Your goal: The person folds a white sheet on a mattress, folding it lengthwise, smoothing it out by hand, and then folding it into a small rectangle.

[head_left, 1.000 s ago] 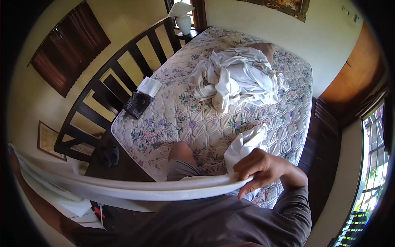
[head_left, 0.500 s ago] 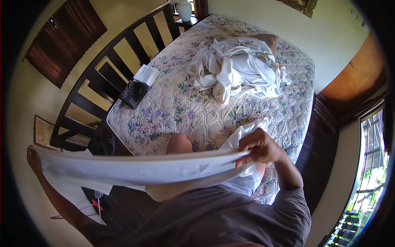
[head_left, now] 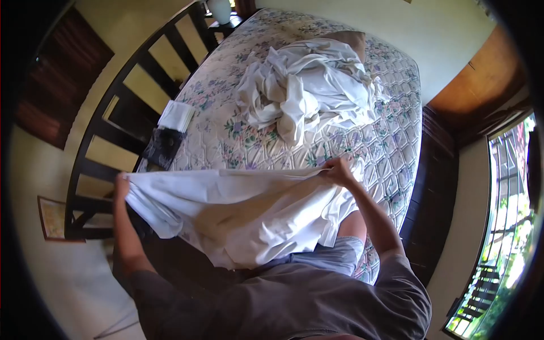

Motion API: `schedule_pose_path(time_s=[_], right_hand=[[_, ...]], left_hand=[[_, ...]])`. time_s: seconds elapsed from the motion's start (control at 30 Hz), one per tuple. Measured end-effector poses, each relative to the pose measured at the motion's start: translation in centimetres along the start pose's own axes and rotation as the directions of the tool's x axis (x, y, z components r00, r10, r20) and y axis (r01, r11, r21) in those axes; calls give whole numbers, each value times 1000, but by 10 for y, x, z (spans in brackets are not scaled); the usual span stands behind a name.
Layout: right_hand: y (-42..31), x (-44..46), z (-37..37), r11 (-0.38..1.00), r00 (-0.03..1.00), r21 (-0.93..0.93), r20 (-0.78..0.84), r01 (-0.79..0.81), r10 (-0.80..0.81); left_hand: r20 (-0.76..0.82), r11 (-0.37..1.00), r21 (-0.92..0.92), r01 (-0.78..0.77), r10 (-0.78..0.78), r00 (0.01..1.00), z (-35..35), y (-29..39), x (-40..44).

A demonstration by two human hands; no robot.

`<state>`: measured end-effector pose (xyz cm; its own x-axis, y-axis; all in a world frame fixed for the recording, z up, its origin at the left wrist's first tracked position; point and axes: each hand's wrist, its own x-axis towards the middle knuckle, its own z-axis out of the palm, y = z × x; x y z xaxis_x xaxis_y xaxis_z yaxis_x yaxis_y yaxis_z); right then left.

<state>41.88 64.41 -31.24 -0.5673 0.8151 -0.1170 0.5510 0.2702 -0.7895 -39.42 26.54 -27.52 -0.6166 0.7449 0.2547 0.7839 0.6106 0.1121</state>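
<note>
A white sheet (head_left: 238, 209) is stretched between my two hands, its top edge taut and the rest draping over my lap. My left hand (head_left: 122, 186) is closed on one corner, close to the dark headboard. The other end of that edge is pinched in my right hand (head_left: 338, 171), above the near part of the mattress. Beneath and beyond lies the quilted floral mattress (head_left: 209, 136). A heap of crumpled white cloth (head_left: 317, 85) rests on it, partly covering a brown pillow (head_left: 352, 41).
A dark slatted headboard (head_left: 93, 150) runs along the left. Beside it on the mattress are a folded white cloth (head_left: 177, 116) and a black patterned item (head_left: 164, 147). A white lamp (head_left: 219, 10) stands at the back. A barred window (head_left: 498, 226) is at right.
My left hand has moved right and forward, and my right hand slightly left and forward. The sheet has opened out from a narrow band into a wider drape. The view has shifted slightly.
</note>
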Motion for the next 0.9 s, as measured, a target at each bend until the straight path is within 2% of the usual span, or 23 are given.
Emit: schedule_pose_path(time_s=[0.07,0.13,0.17,0.2,0.27,0.33,0.37,0.4,0.47,0.53,0.57,0.6,0.63,0.67,0.7,0.73,0.77,0.8,0.87,0.9], right_hand=[[39,19,22,995,995,3,-19,-102,102],[78,37,41,982,982,-26,-27,-186,185],[87,43,46,977,974,-38,-95,-208,204],[95,49,48,966,963,-12,-79,-259,257],[126,60,63,956,953,-10,-91,-292,290],[176,72,85,950,973,-208,-47,-231,227],[179,73,86,947,980,-253,-56,-198,190],[179,72,87,940,986,-296,-63,-169,158],[183,77,85,912,968,-368,97,-182,232],[189,83,90,820,941,-570,246,-54,233],[153,87,87,702,904,-701,212,-124,372],[91,106,76,682,871,-722,253,-120,421],[47,131,76,736,853,-669,320,-106,413],[41,147,102,795,965,-598,252,99,68],[11,179,118,854,949,-476,309,209,-59],[-2,209,148,799,904,-428,265,422,-336],[-33,245,169,729,827,-391,282,562,-486],[-47,285,194,614,738,-410,345,674,-580],[-39,382,263,283,585,-631,339,723,-737],[-38,435,277,178,620,-737,384,652,-684]], left_hand=[[129,999,-40,7,-2,992,46,71,14],[307,1000,-4,10,-8,952,81,147,31],[350,1000,1,17,-17,937,99,183,35],[388,1000,7,28,-29,921,120,215,42],[358,999,51,-4,-15,934,187,247,44],[516,991,121,-65,-7,857,258,262,53],[589,983,156,-94,-16,808,262,281,53],[661,974,187,-128,-28,750,267,299,52],[663,978,195,-80,-71,745,290,309,52],[677,991,131,-39,-61,733,313,300,59],[689,998,62,-18,-29,724,322,292,64],[700,1000,-10,1,6,714,328,285,69],[716,997,-80,18,45,697,335,277,74],[740,989,-119,84,33,672,343,268,76],[763,978,-154,142,27,646,352,259,79],[783,962,-188,199,25,621,362,253,82],[802,961,-183,209,23,597,370,249,85],[830,964,-180,194,44,556,375,247,93],[876,969,-163,185,57,478,385,242,102],[886,949,-192,251,57,461,387,240,102]])
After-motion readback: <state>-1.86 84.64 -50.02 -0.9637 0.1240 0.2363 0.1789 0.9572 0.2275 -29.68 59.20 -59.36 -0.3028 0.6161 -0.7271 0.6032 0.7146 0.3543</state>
